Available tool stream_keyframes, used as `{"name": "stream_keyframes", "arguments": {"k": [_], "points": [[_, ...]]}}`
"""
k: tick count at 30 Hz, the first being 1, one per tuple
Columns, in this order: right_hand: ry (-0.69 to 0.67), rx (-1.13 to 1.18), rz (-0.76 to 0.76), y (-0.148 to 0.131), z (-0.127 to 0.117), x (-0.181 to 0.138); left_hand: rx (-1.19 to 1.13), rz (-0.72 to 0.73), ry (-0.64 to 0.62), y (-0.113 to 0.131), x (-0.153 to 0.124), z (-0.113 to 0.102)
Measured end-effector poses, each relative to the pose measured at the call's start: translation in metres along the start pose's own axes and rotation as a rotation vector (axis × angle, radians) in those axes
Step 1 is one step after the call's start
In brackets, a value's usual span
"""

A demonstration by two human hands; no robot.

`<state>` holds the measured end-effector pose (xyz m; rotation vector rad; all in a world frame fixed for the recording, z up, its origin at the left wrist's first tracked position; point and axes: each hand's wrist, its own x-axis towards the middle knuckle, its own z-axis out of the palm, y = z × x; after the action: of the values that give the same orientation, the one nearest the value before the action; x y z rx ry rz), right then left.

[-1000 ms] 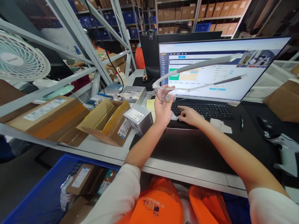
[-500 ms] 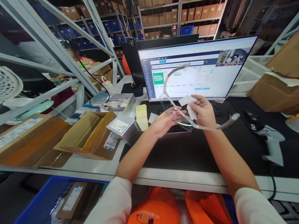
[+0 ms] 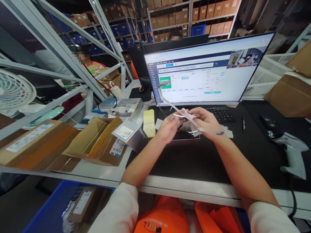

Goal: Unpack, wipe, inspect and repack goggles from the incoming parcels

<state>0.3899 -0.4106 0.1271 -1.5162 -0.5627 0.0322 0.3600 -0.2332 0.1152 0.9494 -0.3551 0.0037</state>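
Observation:
Both of my hands are raised over the black desk mat, in front of the monitor. My left hand [image 3: 168,128] is closed on clear-framed glasses [image 3: 167,102], fingertips at the lens area. One temple points up and left across the screen; the other reaches right, over my right wrist. My right hand [image 3: 206,122] pinches a small white cloth or tissue [image 3: 185,112] against the glasses. Fingers and frame partly hide the lenses.
The monitor [image 3: 194,77] stands ahead, with a keyboard [image 3: 221,114] below it. A barcode scanner [image 3: 291,152] and a pen [image 3: 243,124] lie right. Left are an open carton [image 3: 97,142], a silver box [image 3: 127,131] and yellow sticky notes [image 3: 149,123].
The glasses have tipped lower and to the left. My right hand has brought the white cloth in against them, and my two hands are closer together. The camera view has shifted slightly.

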Motion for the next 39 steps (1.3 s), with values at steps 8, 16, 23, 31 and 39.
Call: {"name": "stream_keyframes", "arguments": {"k": [8, 16, 23, 31, 39], "points": [[-0.179, -0.126, -0.016, -0.005, -0.012, 0.003, 0.31, 0.023, -0.1, -0.005, 0.0, -0.012], [-0.088, -0.194, -0.017, -0.006, -0.007, 0.002, 0.306, 0.02, -0.124, -0.002, -0.004, -0.009], [0.131, -0.035, -0.015, -0.003, -0.01, 0.004, 0.293, 0.145, 0.012, 0.004, -0.003, -0.006], [0.214, -0.126, -0.107, -0.035, -0.051, -0.012, 0.43, 0.522, 0.276, 0.041, -0.008, -0.017], [0.249, -0.233, -0.211, -0.044, -0.07, -0.023, 0.66, 0.66, 0.403, 0.053, -0.016, -0.018]]}}
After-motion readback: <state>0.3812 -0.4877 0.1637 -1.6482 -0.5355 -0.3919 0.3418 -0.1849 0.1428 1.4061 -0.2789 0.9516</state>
